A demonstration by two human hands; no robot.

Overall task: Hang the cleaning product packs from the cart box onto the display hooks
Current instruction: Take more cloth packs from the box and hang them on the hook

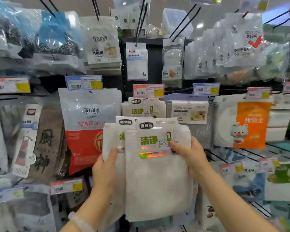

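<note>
Two white cloth packs with green lettering on their card headers are held up in front of the display. The front pack [157,181] overlaps the rear pack [109,139], which sticks out to the left. My left hand [104,169] grips the rear pack's lower left edge. My right hand [191,158] pinches the front pack's right side, thumb on its card. Matching packs [146,108] hang on the hook [147,97] directly behind, under a red price tag [148,90]. The cart box is out of view.
Hanging goods crowd every side: a red-and-grey steel wool bag [87,128] to the left, an orange bear pack [249,124] to the right, sponge packs [137,62] above. Black hook rods [141,22] jut forward overhead. Wire shelves [241,158] lie at the lower right.
</note>
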